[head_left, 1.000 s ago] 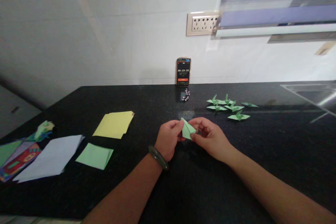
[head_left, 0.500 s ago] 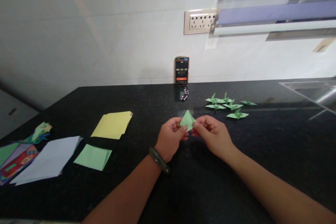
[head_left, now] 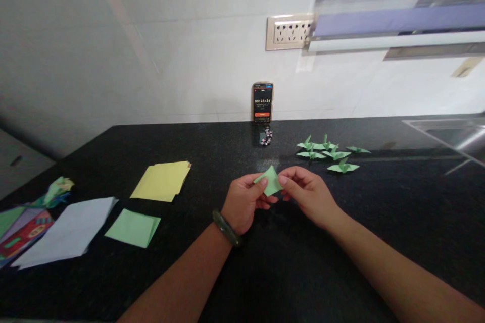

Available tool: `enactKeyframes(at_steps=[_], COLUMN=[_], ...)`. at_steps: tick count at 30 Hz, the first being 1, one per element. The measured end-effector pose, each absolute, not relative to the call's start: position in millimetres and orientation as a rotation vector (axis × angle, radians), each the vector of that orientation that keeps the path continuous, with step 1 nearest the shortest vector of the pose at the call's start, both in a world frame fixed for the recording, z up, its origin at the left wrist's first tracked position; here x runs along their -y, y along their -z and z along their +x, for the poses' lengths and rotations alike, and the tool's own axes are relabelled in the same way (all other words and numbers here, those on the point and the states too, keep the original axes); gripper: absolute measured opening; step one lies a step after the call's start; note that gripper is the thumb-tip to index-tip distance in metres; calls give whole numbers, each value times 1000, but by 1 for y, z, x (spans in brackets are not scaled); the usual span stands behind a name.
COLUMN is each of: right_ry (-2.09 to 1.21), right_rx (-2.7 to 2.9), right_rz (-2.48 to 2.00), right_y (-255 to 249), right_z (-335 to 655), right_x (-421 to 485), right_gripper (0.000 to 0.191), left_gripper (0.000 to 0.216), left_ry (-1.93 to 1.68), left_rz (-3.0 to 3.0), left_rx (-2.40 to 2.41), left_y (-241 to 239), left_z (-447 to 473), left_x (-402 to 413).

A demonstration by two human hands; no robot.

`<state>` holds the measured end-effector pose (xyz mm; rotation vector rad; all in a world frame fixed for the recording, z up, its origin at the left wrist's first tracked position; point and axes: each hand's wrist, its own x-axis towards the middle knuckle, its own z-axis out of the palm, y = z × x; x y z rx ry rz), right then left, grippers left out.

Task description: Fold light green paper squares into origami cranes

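A small folded piece of green paper (head_left: pixel 270 181) is pinched between both my hands, just above the black countertop (head_left: pixel 341 242). My left hand (head_left: pixel 244 203), with a dark bangle on its wrist, grips the paper's left edge with thumb and fingers closed. The right edge is held by the closed fingertips of my right hand (head_left: pixel 308 196). Several finished green paper cranes (head_left: pixel 329 151) lie on the counter beyond my right hand.
A phone (head_left: pixel 262 102) showing a timer leans against the wall, beads (head_left: pixel 267 136) in front of it. To the left lie yellow sheets (head_left: pixel 162 180), a green sheet (head_left: pixel 133 227), white sheets (head_left: pixel 68 232) and a coloured packet (head_left: pixel 18 234). A sink (head_left: pixel 450 133) is at far right.
The green paper has been turned in my fingers, from a point-up triangle to a flatter tilted shape. Both hands stayed in place. The phone timer has advanced.
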<state>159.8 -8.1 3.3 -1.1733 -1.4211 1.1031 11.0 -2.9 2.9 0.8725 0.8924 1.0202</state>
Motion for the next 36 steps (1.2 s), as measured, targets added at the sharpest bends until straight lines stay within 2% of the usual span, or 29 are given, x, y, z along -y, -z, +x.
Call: enactKeyframes(at_steps=[7, 10, 16, 24, 31, 36], right_ry=[-1038, -1106, -1202, -1311, -1229, -1195], right_rx=[1480, 1424, 1385, 1309, 1373, 1330], right_rz=[-1202, -1161, -1099, -978, -1034, -1024], right_y=[-6, -6, -7, -1, -5, -6], right_z=[162, 163, 166, 168, 168, 165], right_x=[9, 8, 7, 5, 5, 6], right_gripper=[23, 24, 25, 25, 24, 15], left_gripper=[28, 22, 24, 25, 23, 19], left_ry=[-1010, -1005, -1018, -908, -904, -883], left_rz=[909, 862, 880, 878, 839, 804], left_rx=[-807, -787, -876, -765, -743, -704], left_y=[1, 0, -4, -2, -1, -2], left_z=[14, 14, 12, 10, 10, 10], left_x=[4, 4, 4, 4, 4, 5])
